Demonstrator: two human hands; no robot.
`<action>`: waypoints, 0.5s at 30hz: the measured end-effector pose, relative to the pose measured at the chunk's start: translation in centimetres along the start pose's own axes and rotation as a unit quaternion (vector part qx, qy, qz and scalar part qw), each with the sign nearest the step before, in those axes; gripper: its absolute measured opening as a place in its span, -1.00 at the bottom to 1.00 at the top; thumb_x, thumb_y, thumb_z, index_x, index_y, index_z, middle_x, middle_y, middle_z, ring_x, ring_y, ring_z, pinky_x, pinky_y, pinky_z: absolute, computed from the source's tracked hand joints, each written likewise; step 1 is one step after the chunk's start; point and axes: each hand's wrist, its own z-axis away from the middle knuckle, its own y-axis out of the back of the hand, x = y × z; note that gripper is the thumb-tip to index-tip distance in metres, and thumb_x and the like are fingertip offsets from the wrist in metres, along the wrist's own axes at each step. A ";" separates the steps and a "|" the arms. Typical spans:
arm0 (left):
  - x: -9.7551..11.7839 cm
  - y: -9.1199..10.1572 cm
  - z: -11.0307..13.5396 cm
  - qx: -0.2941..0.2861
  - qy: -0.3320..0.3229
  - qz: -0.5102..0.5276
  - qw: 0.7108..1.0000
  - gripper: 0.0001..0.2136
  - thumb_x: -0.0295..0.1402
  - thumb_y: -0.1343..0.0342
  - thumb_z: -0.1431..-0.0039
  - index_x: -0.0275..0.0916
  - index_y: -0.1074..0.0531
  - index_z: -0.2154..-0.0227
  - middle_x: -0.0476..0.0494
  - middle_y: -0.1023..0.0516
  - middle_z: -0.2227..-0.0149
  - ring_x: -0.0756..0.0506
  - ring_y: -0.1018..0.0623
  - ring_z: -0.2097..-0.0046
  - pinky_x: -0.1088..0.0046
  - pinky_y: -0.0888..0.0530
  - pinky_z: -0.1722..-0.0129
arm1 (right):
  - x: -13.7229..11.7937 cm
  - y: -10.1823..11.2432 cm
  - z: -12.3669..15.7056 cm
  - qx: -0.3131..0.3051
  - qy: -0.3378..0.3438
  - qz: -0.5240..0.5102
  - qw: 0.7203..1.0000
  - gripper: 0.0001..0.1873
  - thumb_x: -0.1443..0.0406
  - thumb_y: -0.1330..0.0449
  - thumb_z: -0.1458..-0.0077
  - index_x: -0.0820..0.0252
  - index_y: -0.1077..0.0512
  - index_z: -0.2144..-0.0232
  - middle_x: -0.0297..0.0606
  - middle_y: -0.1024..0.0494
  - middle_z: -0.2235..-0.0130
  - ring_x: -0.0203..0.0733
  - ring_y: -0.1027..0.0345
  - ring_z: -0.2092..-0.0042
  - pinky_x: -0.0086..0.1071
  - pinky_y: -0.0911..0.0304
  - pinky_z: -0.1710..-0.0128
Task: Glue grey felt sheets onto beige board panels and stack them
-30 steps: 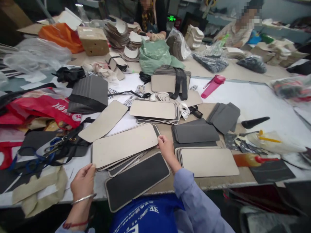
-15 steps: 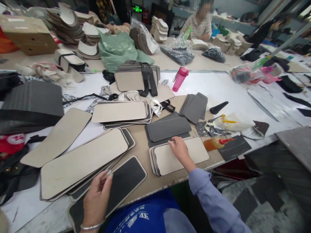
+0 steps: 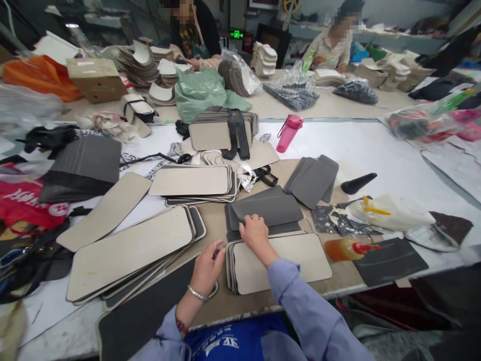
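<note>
My right hand (image 3: 255, 231) has its fingers curled on the near left edge of the top dark grey sheet (image 3: 268, 208), whose left end is bent up a little from the stack. Just below my right wrist lies a stack of beige rounded panels with dark edges (image 3: 285, 265). My left hand (image 3: 206, 268) is closed in the air over the table, left of that stack; what its fingers hold, if anything, is hidden. Under my left forearm is a long dark panel with a pale rim (image 3: 135, 311). Longer beige panels (image 3: 131, 255) are piled to the left.
A glue bottle with a red nozzle (image 3: 343, 249) lies at the right, near a dark scrap (image 3: 391, 260). Further back are more grey sheets (image 3: 313, 178), a black tapered tool (image 3: 358, 183) and a pink bottle (image 3: 289, 133). Two people are across the table.
My right hand has gone from above the beige stack to the dark grey sheets and bent the top one up. My left hand has moved right and up. The view has shifted left.
</note>
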 end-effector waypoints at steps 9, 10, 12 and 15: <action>3.0 -7.4 -6.7 -0.022 0.085 0.191 0.978 -0.71 -0.14 -0.15 0.16 -0.29 -0.43 0.47 -0.10 -0.51 0.49 -0.04 -0.49 0.40 0.46 -0.41 0.36 | 3.8 0.7 0.2 -0.005 0.142 -0.095 0.985 -0.69 0.26 0.14 -0.20 0.19 -0.38 0.31 -0.18 -0.45 0.26 -0.21 -0.26 0.18 -0.37 -0.10 0.14; 3.0 -7.9 -7.2 -0.019 0.092 0.198 0.976 -0.71 -0.14 -0.17 0.19 -0.29 -0.42 0.48 -0.09 -0.49 0.51 -0.03 -0.47 0.42 0.46 -0.41 0.38 | 4.1 0.5 0.1 -0.007 0.156 -0.107 0.982 -0.69 0.28 0.14 -0.20 0.18 -0.39 0.32 -0.20 -0.45 0.27 -0.22 -0.26 0.18 -0.38 -0.09 0.14; 2.6 -8.6 -7.8 -0.012 0.111 0.207 0.972 -0.69 -0.15 -0.21 0.27 -0.30 -0.39 0.50 -0.05 -0.45 0.56 -0.01 -0.45 0.46 0.47 -0.40 0.41 | 4.5 0.1 -0.2 -0.007 0.167 -0.134 0.977 -0.70 0.31 0.13 -0.20 0.19 -0.40 0.36 -0.21 -0.44 0.29 -0.24 -0.24 0.19 -0.37 -0.08 0.13; 2.0 -8.9 -8.1 -0.003 0.139 0.214 0.967 -0.65 -0.16 -0.25 0.35 -0.29 -0.32 0.54 0.02 -0.38 0.62 0.04 -0.40 0.54 0.50 -0.37 0.49 | 4.9 -0.6 -0.6 0.000 0.159 -0.183 0.970 -0.74 0.32 0.06 -0.16 0.19 -0.42 0.42 -0.24 -0.44 0.32 -0.24 -0.24 0.20 -0.38 -0.08 0.15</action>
